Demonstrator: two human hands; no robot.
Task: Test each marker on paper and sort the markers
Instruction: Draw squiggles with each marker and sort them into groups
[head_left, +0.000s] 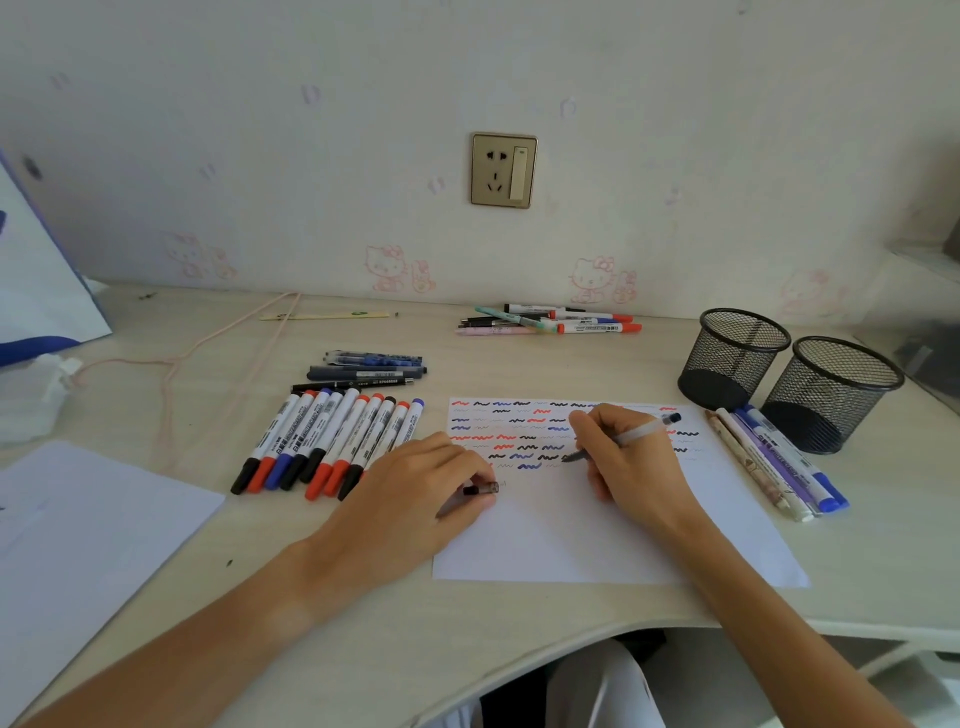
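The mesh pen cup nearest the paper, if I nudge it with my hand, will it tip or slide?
The nearer mesh pen cup looks empty and is open wire mesh, so it is probably light and would likely slide on the smooth desk. Its base looks narrower than its rim, so a high push might tip it.

Brightness: soft, even daylight; my view is a little pale and low in contrast.
Source: cannot tell exactly; the right side looks brighter.
Shadows: weak ones under my left hand (415, 483) and right hand (623, 457) on the white sheet of paper (597, 540).
Glare: a mild shine on the gold wall socket plate (503, 170).
Blur: the corners are soft; the two black mesh pen cups (789, 374) stay fairly sharp.
Distortion: the pale wooden desk edge (363, 691) bends from the wide lens.
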